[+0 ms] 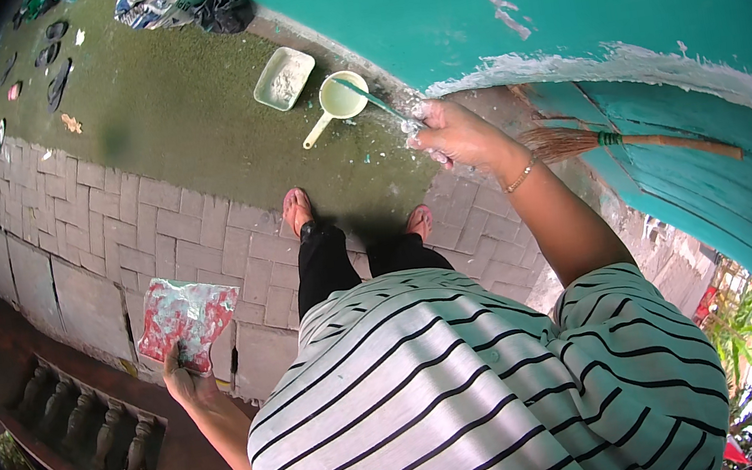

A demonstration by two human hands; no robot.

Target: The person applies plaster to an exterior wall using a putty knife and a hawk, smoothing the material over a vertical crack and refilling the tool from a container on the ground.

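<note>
- Striped shirt [456, 397], closest to us.
- Our right hand [458, 135] grips a thin green tool [380, 106], its far end seen over a pale, long-handled dipper [330, 112].
- Our left hand [189, 384] holds a red, white-smeared sheet [186, 317].

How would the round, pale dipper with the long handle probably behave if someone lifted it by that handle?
The dipper is probably stiff, since it keeps a clean round shape. It may tilt away from the handle, which juts from one side only. It looks like plastic, so likely light, though its contents are unclear.
</note>
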